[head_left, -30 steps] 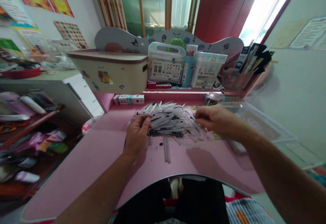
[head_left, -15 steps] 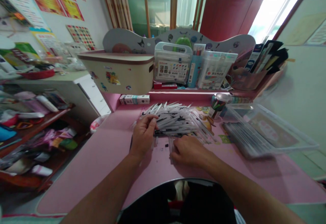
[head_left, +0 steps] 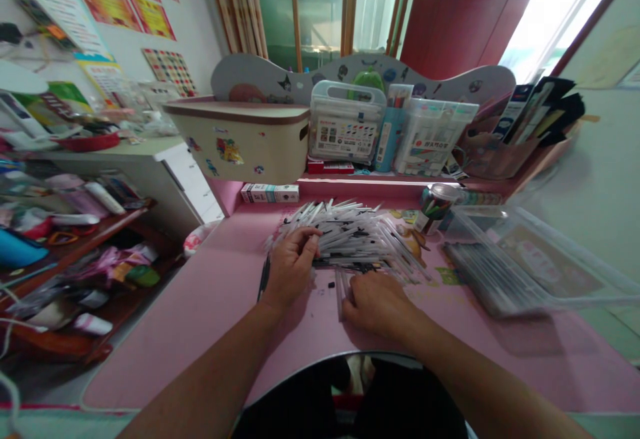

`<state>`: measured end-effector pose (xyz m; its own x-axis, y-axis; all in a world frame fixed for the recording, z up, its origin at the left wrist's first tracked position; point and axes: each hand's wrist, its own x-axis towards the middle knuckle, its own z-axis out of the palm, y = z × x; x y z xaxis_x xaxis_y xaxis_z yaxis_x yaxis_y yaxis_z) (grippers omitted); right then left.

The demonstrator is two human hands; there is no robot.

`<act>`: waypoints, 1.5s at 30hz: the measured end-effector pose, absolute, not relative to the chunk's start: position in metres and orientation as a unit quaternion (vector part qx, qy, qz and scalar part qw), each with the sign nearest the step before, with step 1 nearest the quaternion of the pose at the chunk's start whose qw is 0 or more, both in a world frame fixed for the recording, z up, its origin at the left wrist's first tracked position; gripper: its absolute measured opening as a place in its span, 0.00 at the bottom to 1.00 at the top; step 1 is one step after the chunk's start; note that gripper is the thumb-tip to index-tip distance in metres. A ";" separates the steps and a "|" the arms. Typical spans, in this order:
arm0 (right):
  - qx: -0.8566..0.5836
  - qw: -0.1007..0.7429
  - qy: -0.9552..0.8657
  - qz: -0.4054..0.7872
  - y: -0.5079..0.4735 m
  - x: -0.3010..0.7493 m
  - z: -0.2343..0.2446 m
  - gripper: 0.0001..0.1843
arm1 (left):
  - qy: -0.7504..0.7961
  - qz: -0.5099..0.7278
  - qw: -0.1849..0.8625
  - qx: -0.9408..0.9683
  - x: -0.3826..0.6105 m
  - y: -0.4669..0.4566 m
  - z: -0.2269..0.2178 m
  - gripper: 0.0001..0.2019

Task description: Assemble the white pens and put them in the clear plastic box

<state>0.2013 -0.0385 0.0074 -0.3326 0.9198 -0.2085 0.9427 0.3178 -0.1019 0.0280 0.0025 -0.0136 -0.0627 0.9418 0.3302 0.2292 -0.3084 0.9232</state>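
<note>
Note left hand [head_left: 289, 269], narrowed at tube pile [head_left: 353, 234], and right hand [head_left: 375, 302], curled against loose tubes [head_left: 341, 296] — cannot tell if gripping.

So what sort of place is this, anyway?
Probably a study corner in a home, though I can't be certain: there's a pink desk, a stickered storage bin raised above it, and a curtain by the window.

Head cam looks forward and down from above the lap [head_left: 295, 399]. Close range: left hand [head_left: 290, 269] and right hand [head_left: 377, 302] near mid-frame, pink desk [head_left: 200, 319] under both. Lap on the near side of the hands, window [head_left: 320, 16] well beyond. Wide field.
</note>
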 end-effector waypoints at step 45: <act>0.540 0.028 0.839 -0.064 0.010 0.255 -0.005 0.10 | 0.381 0.598 0.610 0.354 0.035 0.007 -0.015 0.13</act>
<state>0.2553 0.0102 -0.0049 -0.4158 0.9020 -0.1164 0.9092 0.4093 -0.0762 0.0345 0.0070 -0.0152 -0.0053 0.9992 -0.0408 -0.4605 0.0337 0.8870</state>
